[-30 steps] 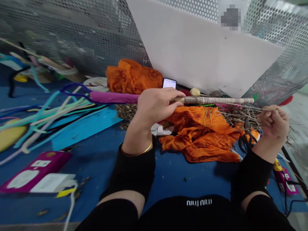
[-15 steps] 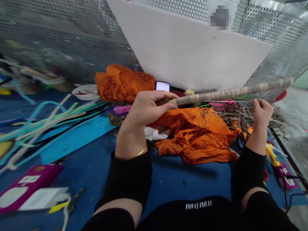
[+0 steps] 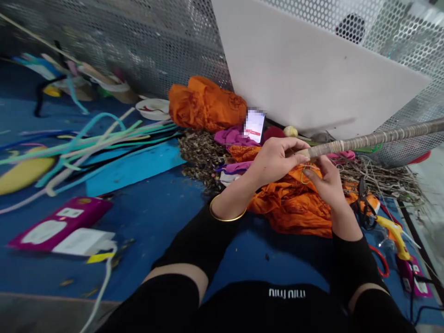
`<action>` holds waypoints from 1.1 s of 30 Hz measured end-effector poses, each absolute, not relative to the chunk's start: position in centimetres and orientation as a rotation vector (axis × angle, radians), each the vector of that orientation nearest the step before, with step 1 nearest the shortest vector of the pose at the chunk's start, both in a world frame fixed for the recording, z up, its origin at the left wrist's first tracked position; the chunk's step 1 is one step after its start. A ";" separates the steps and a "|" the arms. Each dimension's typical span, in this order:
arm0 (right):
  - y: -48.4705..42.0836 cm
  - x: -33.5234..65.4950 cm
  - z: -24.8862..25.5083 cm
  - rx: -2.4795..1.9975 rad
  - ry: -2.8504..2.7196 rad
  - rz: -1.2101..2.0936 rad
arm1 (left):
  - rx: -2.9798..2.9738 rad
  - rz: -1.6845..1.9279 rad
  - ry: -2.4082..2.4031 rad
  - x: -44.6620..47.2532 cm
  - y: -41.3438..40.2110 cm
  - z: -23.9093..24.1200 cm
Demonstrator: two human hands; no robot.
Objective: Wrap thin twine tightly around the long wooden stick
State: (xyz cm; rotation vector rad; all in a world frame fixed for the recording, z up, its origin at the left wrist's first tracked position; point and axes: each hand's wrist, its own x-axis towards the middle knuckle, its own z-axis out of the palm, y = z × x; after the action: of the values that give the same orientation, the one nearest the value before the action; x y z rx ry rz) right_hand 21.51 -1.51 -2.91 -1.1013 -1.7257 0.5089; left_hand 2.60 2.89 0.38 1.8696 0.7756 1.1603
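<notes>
My left hand [image 3: 275,159] is closed round the near end of a long stick wrapped in pale cord [image 3: 374,138], which slants up to the right edge of the view. Directly under the stick's end, my right hand [image 3: 324,182] has its fingers pressed together against the end; what they pinch is too small to name. Both hands hover over crumpled orange cloth [image 3: 294,208] on the blue mat [image 3: 145,217]. A gold bangle [image 3: 225,216] sits on my left wrist.
A second orange bundle [image 3: 204,104], a phone [image 3: 254,126] and a white board [image 3: 312,78] stand against the perforated metal wall. Dried twigs [image 3: 381,178], scissors [image 3: 364,203] and a yellow glue gun [image 3: 395,233] lie right. Coloured foam strips [image 3: 86,148] and a magenta package [image 3: 58,222] lie left.
My right hand has come in from the far right to the stick's near end, beside my left hand. The stick's far end has tilted upward. The view has shifted.
</notes>
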 end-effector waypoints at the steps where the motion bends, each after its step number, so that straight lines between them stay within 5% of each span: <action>1: -1.7 21.4 -2.8 -1.110 -1.736 0.498 | 1.861 1.174 0.777 2.7 3.0 0.4; 8: -3.4 21.0 -1.8 -0.870 -1.607 0.083 | 1.795 1.236 0.782 3.1 3.7 0.0; 13: -2.9 19.6 -2.2 -0.583 -1.516 0.346 | 1.777 1.179 0.726 4.1 3.6 -0.4; 25: -3.4 20.1 -1.9 -1.037 -1.388 0.351 | 1.556 0.923 0.563 4.1 4.3 -1.1; 33: -4.6 18.8 -2.5 -1.005 -1.637 -0.028 | 1.821 1.156 0.859 5.4 3.6 -1.7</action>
State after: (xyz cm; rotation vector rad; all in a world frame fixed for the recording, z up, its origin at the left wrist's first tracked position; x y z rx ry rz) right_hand 18.79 -4.55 -2.48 -1.0051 -1.6366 -0.0278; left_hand 5.39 3.57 -1.67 1.8209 0.8594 1.1558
